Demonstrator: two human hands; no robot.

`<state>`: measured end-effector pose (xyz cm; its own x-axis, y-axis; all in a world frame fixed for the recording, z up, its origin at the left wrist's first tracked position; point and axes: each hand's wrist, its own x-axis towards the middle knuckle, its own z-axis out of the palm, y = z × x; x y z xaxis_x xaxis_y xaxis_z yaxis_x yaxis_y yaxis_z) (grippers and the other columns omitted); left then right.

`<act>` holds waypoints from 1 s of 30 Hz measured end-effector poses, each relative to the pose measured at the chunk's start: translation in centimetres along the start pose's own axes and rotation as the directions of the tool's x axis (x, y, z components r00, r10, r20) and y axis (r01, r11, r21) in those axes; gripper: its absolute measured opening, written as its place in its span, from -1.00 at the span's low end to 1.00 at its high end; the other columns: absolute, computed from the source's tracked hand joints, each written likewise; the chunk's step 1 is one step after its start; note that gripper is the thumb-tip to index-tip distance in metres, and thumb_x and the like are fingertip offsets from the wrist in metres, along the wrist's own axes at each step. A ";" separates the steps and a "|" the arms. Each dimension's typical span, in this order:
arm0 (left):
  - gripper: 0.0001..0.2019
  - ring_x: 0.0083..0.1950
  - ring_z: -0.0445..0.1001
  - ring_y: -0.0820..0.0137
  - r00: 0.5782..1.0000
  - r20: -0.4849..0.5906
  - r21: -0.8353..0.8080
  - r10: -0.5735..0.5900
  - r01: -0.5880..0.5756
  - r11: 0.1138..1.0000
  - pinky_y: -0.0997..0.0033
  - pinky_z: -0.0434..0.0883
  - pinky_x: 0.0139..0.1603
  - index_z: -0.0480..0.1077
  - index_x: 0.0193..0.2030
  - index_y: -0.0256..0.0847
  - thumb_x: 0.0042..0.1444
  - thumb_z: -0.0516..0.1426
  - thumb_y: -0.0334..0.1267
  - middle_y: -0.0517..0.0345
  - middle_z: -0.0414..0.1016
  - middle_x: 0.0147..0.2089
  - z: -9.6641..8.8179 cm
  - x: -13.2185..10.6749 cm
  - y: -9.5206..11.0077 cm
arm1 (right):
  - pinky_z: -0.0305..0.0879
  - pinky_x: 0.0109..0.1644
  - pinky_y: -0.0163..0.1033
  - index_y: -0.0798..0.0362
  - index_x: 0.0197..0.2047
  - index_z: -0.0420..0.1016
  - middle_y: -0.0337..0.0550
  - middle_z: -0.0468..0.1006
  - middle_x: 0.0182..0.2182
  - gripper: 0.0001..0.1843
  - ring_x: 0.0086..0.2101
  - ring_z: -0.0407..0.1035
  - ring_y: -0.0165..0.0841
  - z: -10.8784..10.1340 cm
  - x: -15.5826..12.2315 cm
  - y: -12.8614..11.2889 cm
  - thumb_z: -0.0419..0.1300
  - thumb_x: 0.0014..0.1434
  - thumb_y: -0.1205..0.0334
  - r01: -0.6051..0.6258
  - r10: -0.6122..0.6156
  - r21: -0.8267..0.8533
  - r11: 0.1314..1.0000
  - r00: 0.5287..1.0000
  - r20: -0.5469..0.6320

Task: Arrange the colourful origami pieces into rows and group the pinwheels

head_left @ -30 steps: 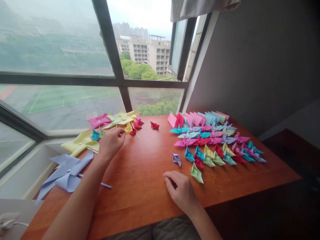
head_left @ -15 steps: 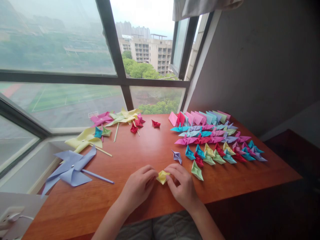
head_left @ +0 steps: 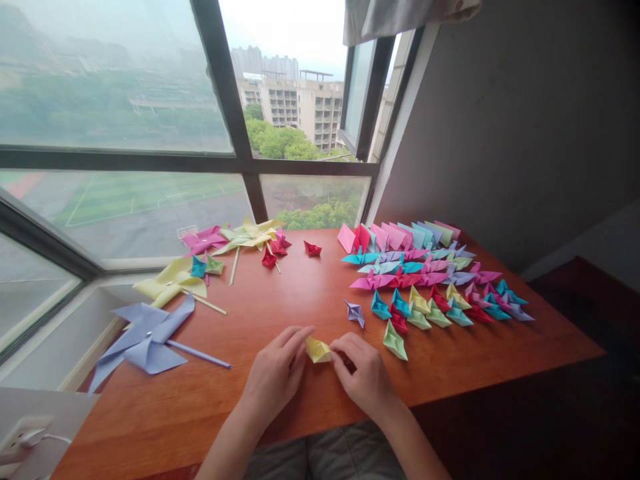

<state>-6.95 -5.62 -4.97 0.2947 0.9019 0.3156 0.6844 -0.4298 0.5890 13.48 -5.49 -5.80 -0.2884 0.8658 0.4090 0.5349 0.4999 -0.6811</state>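
Note:
A small yellow folded paper piece (head_left: 318,350) lies on the wooden table (head_left: 280,300) near its front edge, between my two hands. My left hand (head_left: 277,377) touches its left side with fingers stretched forward. My right hand (head_left: 364,378) pinches its right corner with curled fingers. Just right of my hands sits a light green folded piece (head_left: 395,341), the nearest of several small folded shapes.
Rows of many-coloured folded paper shapes (head_left: 430,280) cover the table's right half. Paper pinwheels lie at the left: a lavender one (head_left: 145,337), a yellow one (head_left: 173,283) and a pink one (head_left: 203,239). A small red piece (head_left: 312,249) sits at the back. Windows run behind the table.
My left hand came back from the pinwheels at the far left to the front middle. Both hands now meet on a yellow folded piece, which has been turned and pressed lower onto the table.

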 end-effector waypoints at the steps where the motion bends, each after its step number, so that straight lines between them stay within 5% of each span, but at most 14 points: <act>1: -0.60 -0.03 0.53 0.35 1.000 -0.016 0.002 -0.006 0.006 1.000 0.42 0.46 -0.06 0.23 0.26 -0.07 0.30 0.00 -0.38 0.05 0.49 0.05 0.1 -0.1 -0.1 | 0.33 -0.26 -0.27 0.03 -0.23 0.44 -0.19 0.46 -0.38 -0.87 -0.35 0.39 -0.35 0.0 -0.2 -0.1 0.09 0.27 0.40 0.018 -0.018 -0.014 1.000 1.000 -0.023; 4: -0.58 -0.05 0.55 0.35 0.999 -0.035 0.003 -0.029 0.029 1.000 0.41 0.48 -0.08 0.19 0.29 -0.10 0.30 0.00 -0.35 0.04 0.51 0.02 0.2 -0.1 -0.3 | 0.35 -0.24 -0.27 0.03 -0.20 0.44 -0.17 0.48 -0.37 -0.84 -0.33 0.41 -0.35 -0.6 -1.0 -0.7 0.07 0.28 0.43 0.081 -0.088 -0.055 0.995 0.986 -0.142; 8: -0.74 -0.05 0.54 0.33 1.000 0.015 0.042 -0.001 0.001 0.999 0.39 0.47 -0.05 0.39 0.04 -0.09 0.29 0.01 -0.38 0.07 0.53 -0.03 0.2 0.1 -0.2 | 0.39 -0.13 -0.27 0.03 -0.14 0.45 -0.13 0.53 -0.30 -0.83 -0.25 0.46 -0.35 -3.9 -2.6 -0.8 0.11 0.28 0.44 0.102 -0.154 -0.177 0.979 0.937 -0.313; 15: -0.80 -0.14 0.53 0.34 0.999 0.049 0.039 -0.004 0.002 0.999 0.39 0.45 -0.12 0.44 -0.08 -0.12 0.29 0.00 -0.36 0.07 0.54 -0.13 -0.2 0.4 0.4 | 0.35 -0.15 -0.29 0.03 -0.18 0.51 -0.15 0.59 -0.28 -0.90 -0.31 0.49 -0.35 -11.5 -5.6 4.0 0.17 0.30 0.24 -0.179 -0.093 -0.506 0.844 0.880 -0.466; 20: -0.80 -0.14 0.52 0.34 0.998 0.059 0.029 -0.020 0.018 0.999 0.39 0.44 -0.12 0.44 -0.09 -0.11 0.28 0.01 -0.36 0.08 0.53 -0.13 -0.2 0.5 0.5 | 0.37 -0.18 -0.30 0.02 -0.18 0.52 -0.12 0.60 -0.25 -0.83 -0.28 0.51 -0.33 -11.3 -7.6 6.4 0.12 0.33 0.18 -0.196 -0.070 -0.578 0.792 0.912 -0.405; 30: -0.80 -0.15 0.51 0.34 0.997 0.077 0.002 -0.028 0.028 1.000 0.40 0.42 -0.13 0.44 -0.11 -0.11 0.29 0.00 -0.35 0.08 0.52 -0.14 -0.3 0.7 0.6 | 0.37 -0.22 -0.30 0.03 -0.16 0.53 -0.11 0.59 -0.26 -0.80 -0.32 0.49 -0.34 -10.0 -7.4 7.2 0.12 0.34 0.15 -0.236 0.000 -0.539 0.809 0.916 -0.402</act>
<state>-6.59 -5.28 -4.18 0.3258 0.9142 0.2411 0.6939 -0.4044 0.5957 27.41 -8.48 -7.64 0.0550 0.7840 0.6184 0.9285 0.1876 -0.3204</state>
